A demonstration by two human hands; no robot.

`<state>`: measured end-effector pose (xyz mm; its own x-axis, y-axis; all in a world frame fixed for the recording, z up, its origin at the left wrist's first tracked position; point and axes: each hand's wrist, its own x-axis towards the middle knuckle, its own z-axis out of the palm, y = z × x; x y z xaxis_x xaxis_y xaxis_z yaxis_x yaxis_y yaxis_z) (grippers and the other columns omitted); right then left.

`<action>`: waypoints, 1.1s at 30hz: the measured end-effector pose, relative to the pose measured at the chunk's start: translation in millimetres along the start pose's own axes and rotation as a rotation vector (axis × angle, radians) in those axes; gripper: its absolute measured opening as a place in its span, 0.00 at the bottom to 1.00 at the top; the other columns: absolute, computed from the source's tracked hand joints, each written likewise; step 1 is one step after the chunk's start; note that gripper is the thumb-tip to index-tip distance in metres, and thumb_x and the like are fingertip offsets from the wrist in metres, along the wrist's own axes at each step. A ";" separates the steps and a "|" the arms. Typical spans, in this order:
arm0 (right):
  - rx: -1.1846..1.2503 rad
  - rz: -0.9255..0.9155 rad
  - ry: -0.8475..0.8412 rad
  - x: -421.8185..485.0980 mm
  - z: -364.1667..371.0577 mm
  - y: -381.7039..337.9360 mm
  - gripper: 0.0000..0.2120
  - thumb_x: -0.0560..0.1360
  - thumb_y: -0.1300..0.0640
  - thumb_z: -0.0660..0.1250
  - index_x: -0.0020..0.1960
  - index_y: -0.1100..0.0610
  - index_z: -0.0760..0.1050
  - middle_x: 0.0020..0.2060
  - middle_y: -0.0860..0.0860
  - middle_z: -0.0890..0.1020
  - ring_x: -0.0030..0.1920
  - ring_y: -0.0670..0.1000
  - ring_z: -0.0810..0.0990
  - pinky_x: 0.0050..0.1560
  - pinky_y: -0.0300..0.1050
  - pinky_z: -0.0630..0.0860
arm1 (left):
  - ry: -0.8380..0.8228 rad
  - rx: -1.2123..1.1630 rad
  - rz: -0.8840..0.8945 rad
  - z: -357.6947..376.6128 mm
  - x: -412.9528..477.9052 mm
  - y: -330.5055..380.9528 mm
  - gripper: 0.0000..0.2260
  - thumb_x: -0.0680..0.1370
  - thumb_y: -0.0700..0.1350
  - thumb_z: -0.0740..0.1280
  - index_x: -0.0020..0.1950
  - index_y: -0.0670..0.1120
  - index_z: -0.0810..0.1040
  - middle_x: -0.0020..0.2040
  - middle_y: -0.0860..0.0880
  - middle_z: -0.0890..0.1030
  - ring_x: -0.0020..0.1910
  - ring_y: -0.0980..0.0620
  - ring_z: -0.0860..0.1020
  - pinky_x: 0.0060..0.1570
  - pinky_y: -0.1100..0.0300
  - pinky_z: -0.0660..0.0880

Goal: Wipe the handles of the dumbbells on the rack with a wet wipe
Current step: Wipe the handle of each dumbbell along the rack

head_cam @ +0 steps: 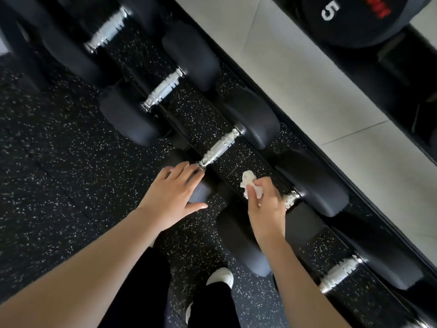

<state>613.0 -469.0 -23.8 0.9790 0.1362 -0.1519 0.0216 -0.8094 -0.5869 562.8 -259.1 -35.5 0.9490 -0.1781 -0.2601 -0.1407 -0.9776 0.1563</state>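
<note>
My right hand (266, 209) has its grip clamped on the wet wipe (250, 183), thumb and fingers pinching the crumpled white wad, which pokes out toward 11 o'clock. The hand sits over a dumbbell handle (291, 200). Only the far chrome end of that handle shows, at 2 o'clock of my knuckles. Whether the wipe touches the metal, I cannot tell.

At 9 o'clock of that, my left hand (172, 197) lies flat with its grip apart. The fingers are spread on the near rubber head of the neighbouring dumbbell, whose bare handle (220, 149) lies at 1 o'clock of it.

To do this step well, I judge I should fold the wipe round the bar rather than dab with the wad. Then I would run it from collar to collar and twist so the underside and the ridged bands get wet too. The left hand is probably best used to steady the dumbbell it rests on.

The rack (230, 65) runs from 11 o'clock to 5 o'clock across the view. More chrome handles show up the line (163, 89) (107, 31) and one down it (339, 272).

The only readable writing is a white "5" on the black weight plate (354, 31) at 1 o'clock. The red lettering beside it is cut off, and I cannot read it.
</note>
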 end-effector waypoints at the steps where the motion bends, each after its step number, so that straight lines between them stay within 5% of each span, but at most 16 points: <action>1: 0.000 0.009 0.040 6.0 8.2 -4.9 0.05 0.77 0.56 0.65 0.50 0.58 0.73 0.44 0.53 0.79 0.37 0.55 0.77 0.36 0.42 0.68 | -0.018 0.009 0.005 2.8 4.4 -10.4 0.34 0.71 0.65 0.60 0.65 0.41 0.76 0.63 0.42 0.77 0.62 0.41 0.75 0.56 0.47 0.74; 12: 0.150 0.287 0.353 74.6 79.0 -69.4 0.06 0.73 0.63 0.69 0.49 0.60 0.80 0.49 0.48 0.72 0.43 0.48 0.75 0.42 0.32 0.73 | -0.071 -0.054 0.143 25.2 28.1 -72.2 0.35 0.73 0.68 0.55 0.72 0.46 0.70 0.71 0.42 0.70 0.70 0.43 0.69 0.65 0.43 0.69; 15: 0.237 0.392 0.521 98.9 89.1 -77.8 0.07 0.73 0.63 0.70 0.50 0.60 0.80 0.50 0.48 0.72 0.45 0.50 0.77 0.42 0.31 0.72 | -0.070 -0.106 0.156 34.2 31.1 -78.4 0.35 0.74 0.67 0.50 0.73 0.47 0.68 0.72 0.41 0.69 0.70 0.42 0.68 0.64 0.43 0.70; 24: 0.425 0.634 0.797 128.4 112.9 -77.8 0.04 0.71 0.67 0.70 0.45 0.62 0.81 0.48 0.52 0.77 0.43 0.47 0.75 0.38 0.23 0.71 | 0.022 -0.182 0.181 43.0 32.9 -80.3 0.33 0.73 0.66 0.53 0.71 0.48 0.66 0.69 0.42 0.72 0.70 0.42 0.68 0.56 0.45 0.74; 28: 0.458 0.629 0.761 129.9 114.5 -74.4 0.04 0.70 0.66 0.71 0.42 0.59 0.80 0.41 0.46 0.75 0.38 0.41 0.73 0.36 0.29 0.71 | 0.026 -0.186 0.176 45.4 31.8 -80.8 0.33 0.74 0.66 0.54 0.72 0.48 0.66 0.70 0.42 0.71 0.71 0.43 0.67 0.55 0.46 0.74; 33: 0.361 0.524 0.582 119.7 108.6 -64.3 0.03 0.70 0.64 0.72 0.43 0.57 0.81 0.44 0.52 0.80 0.36 0.42 0.74 0.37 0.26 0.71 | 0.006 -0.201 0.186 45.7 31.9 -82.3 0.33 0.74 0.66 0.54 0.73 0.49 0.66 0.70 0.43 0.70 0.71 0.43 0.67 0.54 0.47 0.75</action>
<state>706.8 -338.5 -90.7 0.7946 -0.5988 -0.0999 -0.4316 -0.4415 -0.7867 591.8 -189.5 -100.3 0.9137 -0.3515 -0.2038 -0.2546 -0.8862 0.3870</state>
